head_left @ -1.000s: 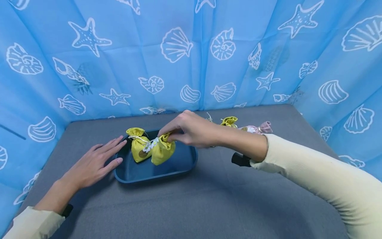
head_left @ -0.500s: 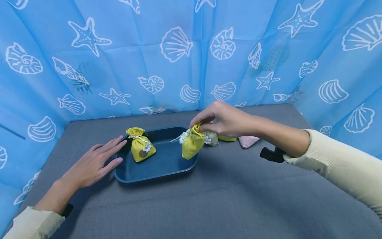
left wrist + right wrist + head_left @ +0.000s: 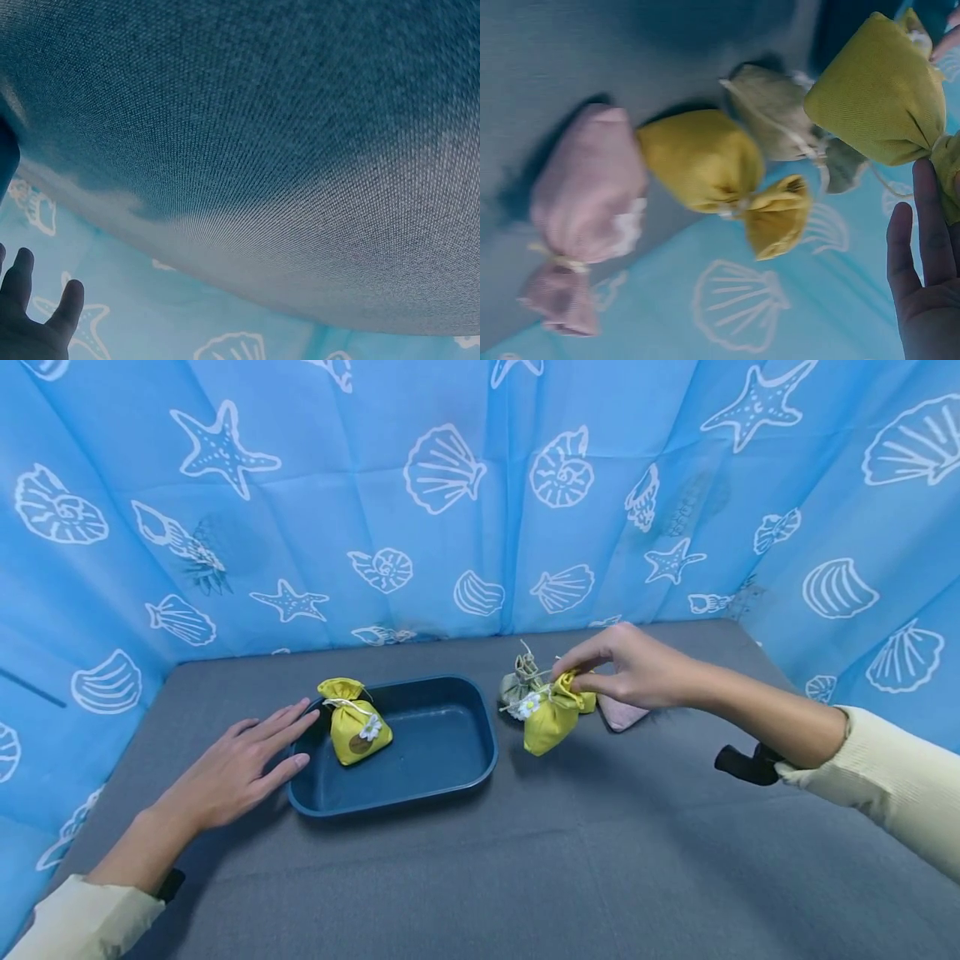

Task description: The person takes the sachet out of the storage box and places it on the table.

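No readable text anywhere, checked all three views. No letters, numbers, brand tags or labels on yellow pouches (image 3: 550,720), blue tray (image 3: 465,775) or grey table cover (image 3: 525,860). Curtain (image 3: 450,485) shows only white shell and starfish drawings, no writing. Small brown patch on pouch in tray (image 3: 358,731), too small to tell if print.
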Motion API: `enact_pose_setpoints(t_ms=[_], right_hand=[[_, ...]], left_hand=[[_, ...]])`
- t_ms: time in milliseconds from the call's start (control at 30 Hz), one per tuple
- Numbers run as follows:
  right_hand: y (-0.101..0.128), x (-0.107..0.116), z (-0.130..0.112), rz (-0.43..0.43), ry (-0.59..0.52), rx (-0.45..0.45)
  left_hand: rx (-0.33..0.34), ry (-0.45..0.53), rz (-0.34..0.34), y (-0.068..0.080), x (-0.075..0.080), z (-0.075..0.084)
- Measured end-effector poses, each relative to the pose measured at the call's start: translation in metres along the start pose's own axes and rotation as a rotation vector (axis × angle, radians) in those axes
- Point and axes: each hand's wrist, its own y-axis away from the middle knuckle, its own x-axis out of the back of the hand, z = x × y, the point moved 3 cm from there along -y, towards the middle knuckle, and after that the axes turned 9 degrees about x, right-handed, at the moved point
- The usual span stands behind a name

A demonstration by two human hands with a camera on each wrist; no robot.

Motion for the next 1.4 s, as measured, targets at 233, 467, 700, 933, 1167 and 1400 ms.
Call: enact_pose_setpoints(t_ms=[233, 467, 700, 933, 1167, 1400], right_hand=[[0.02, 0.0, 0.017, -0.024, -0.006, -0.047], [0.033, -0.005, 0.035, -0.037, -0.015, -0.094], [0.035, 0.0, 0.038, 0.005, -0.033, -0.113], [0.015, 0.004, 0.032, 0.003, -0.049, -0.111], [-0.02, 0.001, 0.017, -0.01, -0.109, -0.093], [-0.059, -0.008, 0.0, -0.039, -0.139, -0.075]], left_hand=[[0.001, 0.002, 0.001, 0.0, 0.0, -0.001], [0.006, 0.005, 0.024, 0.001, -0.002, -0.001], [0.002, -0.005, 0.019, 0.0, -0.001, 0.0], [0.004, 0.001, 0.024, 0.001, -0.002, 0.0], [-0.001, -0.006, 0.015, 0.0, -0.002, 0.0], [-0.006, -0.001, 0.018, 0.0, -0.002, -0.002]])
